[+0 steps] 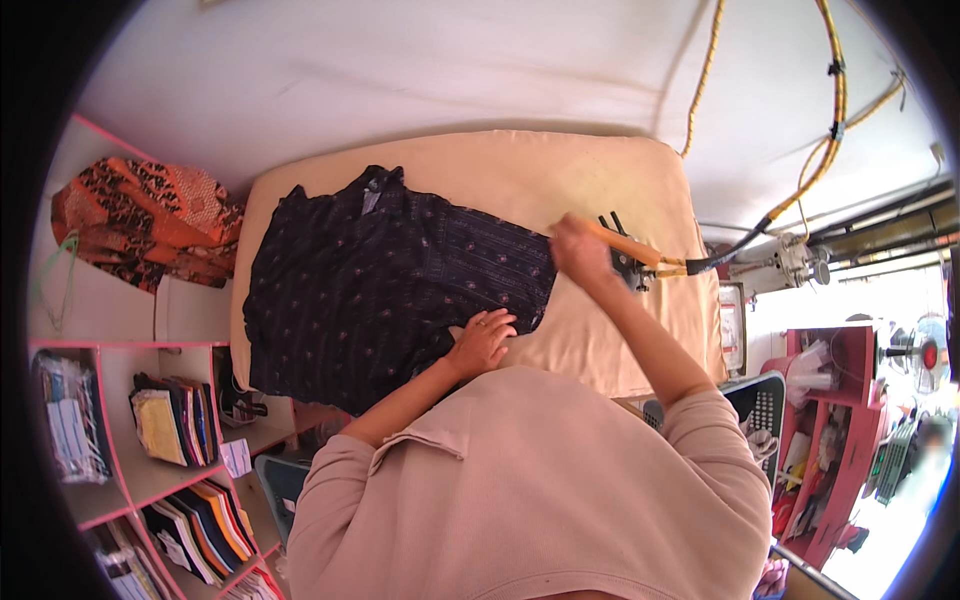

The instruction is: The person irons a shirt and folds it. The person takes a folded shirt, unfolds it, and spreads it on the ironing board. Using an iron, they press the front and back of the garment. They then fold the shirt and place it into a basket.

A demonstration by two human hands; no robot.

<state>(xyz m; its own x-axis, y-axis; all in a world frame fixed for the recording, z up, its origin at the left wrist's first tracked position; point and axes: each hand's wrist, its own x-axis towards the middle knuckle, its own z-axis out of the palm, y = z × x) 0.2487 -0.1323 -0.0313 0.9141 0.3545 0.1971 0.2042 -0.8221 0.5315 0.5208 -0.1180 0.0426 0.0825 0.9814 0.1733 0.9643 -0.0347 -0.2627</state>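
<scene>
A dark navy short-sleeved shirt with small floral motifs lies spread on a padded ironing table covered in peach cloth. My left hand rests flat at the lower edge of its sleeve, fingers apart, a ring on one finger. Near the sleeve's outer end, my right hand is curled and slightly blurred. Close beside it is the tan handle of a steam iron, whose dark body is partly hidden behind my wrist. Whether the fingers grip the handle or the sleeve end cannot be told.
A yellow-and-black wrapped hose runs from the iron up the wall. Left are pink-edged shelves of folded garments and an orange patterned cloth. Plastic baskets stand beside my body. A pink cabinet and a fan are at right.
</scene>
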